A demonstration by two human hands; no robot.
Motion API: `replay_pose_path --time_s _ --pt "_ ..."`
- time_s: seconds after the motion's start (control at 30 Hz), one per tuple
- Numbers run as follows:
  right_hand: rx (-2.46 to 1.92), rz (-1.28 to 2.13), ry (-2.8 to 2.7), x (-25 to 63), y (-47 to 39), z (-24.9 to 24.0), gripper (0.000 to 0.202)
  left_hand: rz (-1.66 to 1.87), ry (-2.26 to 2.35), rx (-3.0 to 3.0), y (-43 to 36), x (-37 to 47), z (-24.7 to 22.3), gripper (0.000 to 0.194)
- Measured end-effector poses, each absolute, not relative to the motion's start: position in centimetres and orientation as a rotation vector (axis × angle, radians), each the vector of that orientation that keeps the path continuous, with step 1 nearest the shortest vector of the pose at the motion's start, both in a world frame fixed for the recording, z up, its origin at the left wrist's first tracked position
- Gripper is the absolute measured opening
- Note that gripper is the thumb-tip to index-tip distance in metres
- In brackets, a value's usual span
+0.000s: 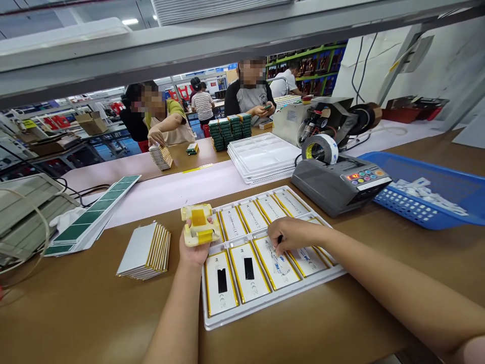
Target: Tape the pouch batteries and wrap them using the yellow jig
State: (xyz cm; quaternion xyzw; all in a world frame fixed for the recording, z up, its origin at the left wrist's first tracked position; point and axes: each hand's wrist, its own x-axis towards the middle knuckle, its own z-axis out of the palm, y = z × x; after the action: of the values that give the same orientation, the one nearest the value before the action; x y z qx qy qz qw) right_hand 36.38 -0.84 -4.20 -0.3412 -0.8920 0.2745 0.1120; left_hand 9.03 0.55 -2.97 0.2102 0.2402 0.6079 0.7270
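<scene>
A cream plastic holder with amber tape [199, 225] rests in my left hand [194, 253], which grips it from below at the white tray's left side. My right hand [291, 235] pinches at a white tape backing [279, 264] with blue print, on the third flat battery cell [267, 253] of the tray's near row. A small dark patch shows between those fingers; I cannot tell what it is. The two cells to the left each carry a black strip [248, 268]. The white tray [223, 321] holds flat cells edged in yellow in two rows; my right forearm hides part of it.
Left of the tray stands a stack of cells [142, 250]. Beyond it lie green-and-white strips [102, 212]. A grey tape dispenser [337, 182], a blue basket [409, 207] with white scraps, and stacked white trays [261, 154] stand behind. Co-workers [250, 96] sit across the bench under a metal beam.
</scene>
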Motion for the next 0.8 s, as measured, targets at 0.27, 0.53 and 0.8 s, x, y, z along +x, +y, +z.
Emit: replay_pose_path --time_s 0.27,0.53,0.8 --pt "-0.779 1.375 -2.481 39.4 -0.3 -2.2 0.029 1.338 0.542 0.463 0.6 9.0 -2.8 0.03" --pt "-1.257 0.688 -2.51 42.6 0.4 -3.9 0.012 1.328 0.541 0.465 0.7 9.1 -2.7 0.03" --pt "-1.104 0.901 -2.544 43.3 -0.2 -4.7 0.016 1.297 0.535 0.491 1.0 8.9 -2.9 0.031"
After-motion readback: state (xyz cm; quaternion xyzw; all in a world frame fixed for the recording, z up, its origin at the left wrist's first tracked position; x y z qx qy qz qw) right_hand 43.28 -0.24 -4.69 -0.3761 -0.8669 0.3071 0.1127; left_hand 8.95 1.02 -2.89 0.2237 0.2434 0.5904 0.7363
